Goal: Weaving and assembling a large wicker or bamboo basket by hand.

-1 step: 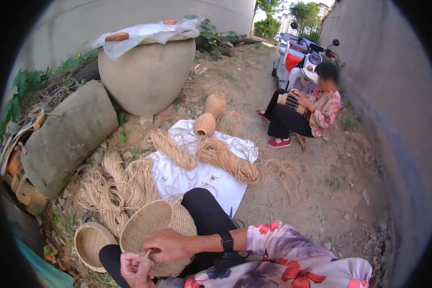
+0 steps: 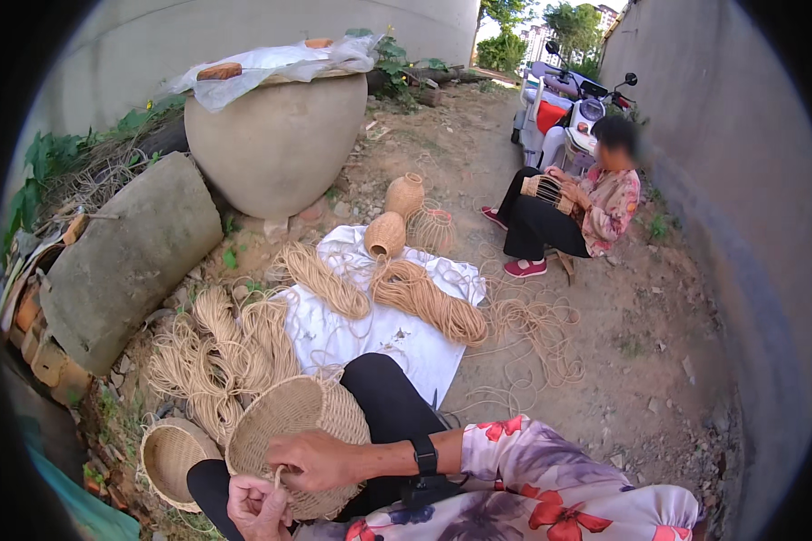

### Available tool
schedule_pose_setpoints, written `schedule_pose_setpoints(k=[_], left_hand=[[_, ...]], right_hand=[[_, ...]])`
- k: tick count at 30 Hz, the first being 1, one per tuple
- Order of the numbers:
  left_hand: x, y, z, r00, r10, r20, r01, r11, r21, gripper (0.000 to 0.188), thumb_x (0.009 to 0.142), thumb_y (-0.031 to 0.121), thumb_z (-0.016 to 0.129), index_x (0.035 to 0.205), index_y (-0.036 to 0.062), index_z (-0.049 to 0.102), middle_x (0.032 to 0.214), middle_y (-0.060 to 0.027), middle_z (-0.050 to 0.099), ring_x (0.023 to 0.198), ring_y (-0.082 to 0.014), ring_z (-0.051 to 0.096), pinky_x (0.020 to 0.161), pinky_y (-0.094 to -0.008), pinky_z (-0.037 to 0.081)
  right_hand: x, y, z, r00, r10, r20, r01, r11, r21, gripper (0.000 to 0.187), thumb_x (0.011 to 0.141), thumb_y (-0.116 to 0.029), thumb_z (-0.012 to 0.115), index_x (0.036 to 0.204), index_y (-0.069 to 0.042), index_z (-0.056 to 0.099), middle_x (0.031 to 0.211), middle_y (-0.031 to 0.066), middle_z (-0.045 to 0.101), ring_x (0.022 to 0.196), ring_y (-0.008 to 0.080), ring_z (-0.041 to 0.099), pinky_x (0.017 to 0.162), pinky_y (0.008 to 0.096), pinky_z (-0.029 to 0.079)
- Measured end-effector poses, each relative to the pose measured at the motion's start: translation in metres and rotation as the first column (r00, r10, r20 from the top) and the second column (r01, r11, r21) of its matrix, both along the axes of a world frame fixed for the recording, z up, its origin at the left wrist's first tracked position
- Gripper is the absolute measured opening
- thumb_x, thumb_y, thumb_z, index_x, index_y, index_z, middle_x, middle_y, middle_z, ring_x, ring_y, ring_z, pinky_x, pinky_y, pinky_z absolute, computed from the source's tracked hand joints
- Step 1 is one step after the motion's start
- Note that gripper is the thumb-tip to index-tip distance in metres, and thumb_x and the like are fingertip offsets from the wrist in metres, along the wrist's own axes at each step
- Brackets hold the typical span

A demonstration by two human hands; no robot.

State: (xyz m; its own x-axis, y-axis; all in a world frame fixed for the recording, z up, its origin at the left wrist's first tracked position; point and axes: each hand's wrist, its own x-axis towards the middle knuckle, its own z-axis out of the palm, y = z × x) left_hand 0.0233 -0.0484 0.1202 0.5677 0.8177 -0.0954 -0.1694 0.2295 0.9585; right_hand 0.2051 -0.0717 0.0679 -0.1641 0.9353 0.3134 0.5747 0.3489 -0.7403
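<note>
A large round woven basket [image 2: 284, 419] rests tilted against my bent legs, its opening facing me. At its near rim my right hand [image 2: 314, 460], with a black band on the wrist, pinches a short piece of tan cord [image 2: 279, 475]. Just below, my left hand [image 2: 258, 508] is closed at the same rim, its thumb and fingers pinched together by the cord. Its fingertips partly hide the cord and the weave there. Beside the basket on the left stands a smaller, shallow woven basket [image 2: 173, 455].
Bundles of tan cord [image 2: 216, 356] lie beyond the baskets. More coils [image 2: 429, 302] lie on a white cloth [image 2: 352, 347] near small woven vases [image 2: 385, 234]. A seated person [image 2: 609, 198] holds a woven frame [image 2: 548, 191]. Behind are a large jar [image 2: 280, 144], a concrete piece [image 2: 131, 261] and a three-wheeler [image 2: 568, 113].
My right hand has shifted very slightly to the left at the basket rim, the cord still in its fingers. Everything else looks the same.
</note>
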Motion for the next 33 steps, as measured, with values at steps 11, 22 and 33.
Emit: schedule_pose_setpoints(k=[11,22,33], left_hand=[[-0.024,0.032,0.011,0.981,-0.020,0.193,-0.021,0.978,0.209,0.013,0.090,0.011,0.065,0.092,0.0056,0.053,0.061,-0.0024,0.050,0.045,-0.0060,0.040,0.040,-0.0184,0.031],[0.005,0.056,0.039,0.979,-0.205,0.003,0.185,0.889,0.418,0.007,0.096,0.010,0.055,0.098,0.0037,0.056,0.071,-0.0071,0.062,0.051,-0.0061,0.047,0.047,-0.0179,0.037],[0.063,0.048,0.054,0.808,-0.510,-0.296,0.587,0.651,0.481,0.014,0.097,0.011,0.056,0.108,0.0063,0.062,0.070,0.0022,0.062,0.055,-0.0025,0.047,0.048,-0.0186,0.037]], right_hand=[[0.296,-0.127,-0.034,0.101,-0.842,0.529,0.915,0.288,0.283,0.033,0.082,-0.034,0.063,0.094,-0.004,0.064,0.090,0.0181,0.064,0.082,0.0367,0.065,0.071,0.0489,0.052],[0.230,-0.161,-0.057,0.693,-0.424,0.583,0.694,0.612,-0.380,0.042,0.078,-0.045,0.071,0.079,-0.003,0.069,0.077,0.0123,0.069,0.067,0.0264,0.065,0.061,0.0405,0.049],[0.016,-0.051,0.023,0.784,-0.122,-0.609,-0.083,0.951,-0.297,0.014,0.096,-0.016,0.060,0.089,-0.004,0.058,0.083,0.0026,0.062,0.068,0.0061,0.056,0.056,0.0221,0.045]])
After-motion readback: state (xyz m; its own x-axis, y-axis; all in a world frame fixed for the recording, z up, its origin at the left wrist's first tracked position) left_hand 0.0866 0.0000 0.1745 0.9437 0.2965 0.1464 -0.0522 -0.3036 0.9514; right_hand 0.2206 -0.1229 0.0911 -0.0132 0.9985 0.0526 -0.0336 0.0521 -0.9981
